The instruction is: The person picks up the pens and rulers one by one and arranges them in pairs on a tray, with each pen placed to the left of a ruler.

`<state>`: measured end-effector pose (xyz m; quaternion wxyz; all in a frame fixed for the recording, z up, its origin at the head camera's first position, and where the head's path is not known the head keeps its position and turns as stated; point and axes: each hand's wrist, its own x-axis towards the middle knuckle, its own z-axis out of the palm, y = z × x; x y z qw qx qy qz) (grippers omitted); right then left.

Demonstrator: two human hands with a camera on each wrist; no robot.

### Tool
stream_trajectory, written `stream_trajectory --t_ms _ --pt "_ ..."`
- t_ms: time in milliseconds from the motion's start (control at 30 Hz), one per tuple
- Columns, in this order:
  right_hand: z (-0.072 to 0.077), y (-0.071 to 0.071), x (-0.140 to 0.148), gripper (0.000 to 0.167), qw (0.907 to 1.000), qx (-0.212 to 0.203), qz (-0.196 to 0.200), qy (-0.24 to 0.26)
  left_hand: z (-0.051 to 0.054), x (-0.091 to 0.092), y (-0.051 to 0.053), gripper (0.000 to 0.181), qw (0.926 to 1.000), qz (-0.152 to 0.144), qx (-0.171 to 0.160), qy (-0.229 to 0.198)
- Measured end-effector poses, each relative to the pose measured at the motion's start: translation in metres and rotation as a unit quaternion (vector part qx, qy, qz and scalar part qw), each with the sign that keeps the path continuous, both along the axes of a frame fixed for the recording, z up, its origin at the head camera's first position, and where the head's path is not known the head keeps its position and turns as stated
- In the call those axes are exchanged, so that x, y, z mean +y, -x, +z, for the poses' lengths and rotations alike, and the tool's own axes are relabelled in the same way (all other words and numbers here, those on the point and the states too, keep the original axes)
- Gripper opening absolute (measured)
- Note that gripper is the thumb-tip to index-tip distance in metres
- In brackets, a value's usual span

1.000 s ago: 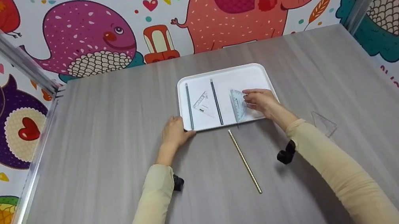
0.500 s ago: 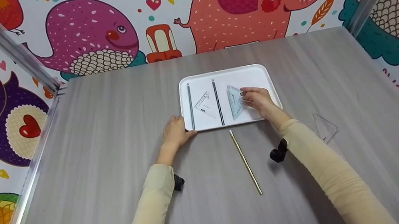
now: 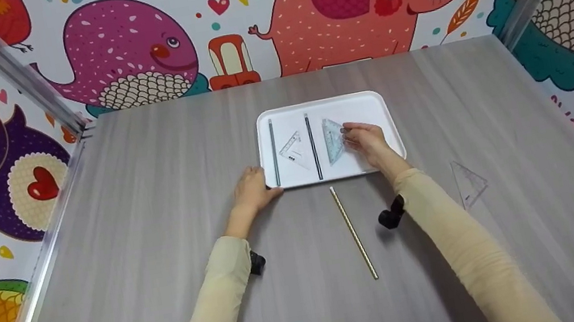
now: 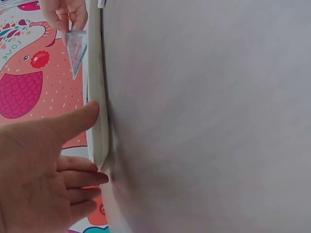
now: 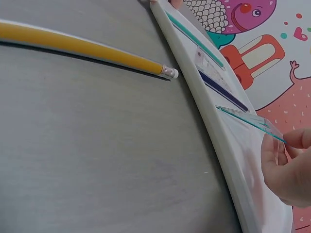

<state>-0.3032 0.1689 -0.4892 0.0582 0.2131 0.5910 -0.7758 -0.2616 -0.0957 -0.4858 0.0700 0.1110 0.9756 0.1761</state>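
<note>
My right hand pinches a clear, blue-tinted set square between thumb and fingers, over the right part of the white tray. In the right wrist view this set square is tilted, its far tip close to the tray's near rim. My left hand touches the tray's near left corner, with the thumb against the front rim and the fingers beside the corner. Inside the tray, another clear set square lies between a teal pencil and a dark pencil.
A yellow-gold pencil with a white eraser end lies on the wood-grain table in front of the tray. Farther right rests another clear set square, near my right sleeve. Walls with cartoon animals enclose the table's back and sides.
My right hand has carried the set square slightly left and away from me, from the tray's front edge toward the dark pencil. The left hand stays at the corner.
</note>
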Motion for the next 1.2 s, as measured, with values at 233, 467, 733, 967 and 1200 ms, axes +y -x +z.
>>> stream_trajectory --t_ms 233,467,733,967,1200 --pt "-0.001 0.002 -0.004 0.038 1.0 -0.005 -0.005 -0.003 0.0 0.0 0.0 0.06 0.9999 0.001 -0.007 -0.01" --pt "0.0 0.005 -0.011 0.037 0.9999 -0.003 -0.009 -0.007 0.004 -0.001 0.0 0.058 1.0 -0.001 0.003 -0.009" --pt "-0.004 0.006 -0.015 0.036 1.0 -0.007 -0.006 0.0 0.003 -0.001 -0.001 0.057 0.9999 -0.004 0.013 -0.001" --pt "-0.003 0.006 -0.016 0.037 1.0 -0.006 0.003 -0.007 0.003 -0.001 0.0 0.059 0.9999 -0.007 0.01 0.001" --pt "-0.003 0.004 -0.014 0.037 0.9984 0.017 0.029 -0.045 0.001 -0.001 0.0 0.063 1.0 -0.005 0.001 -0.005"
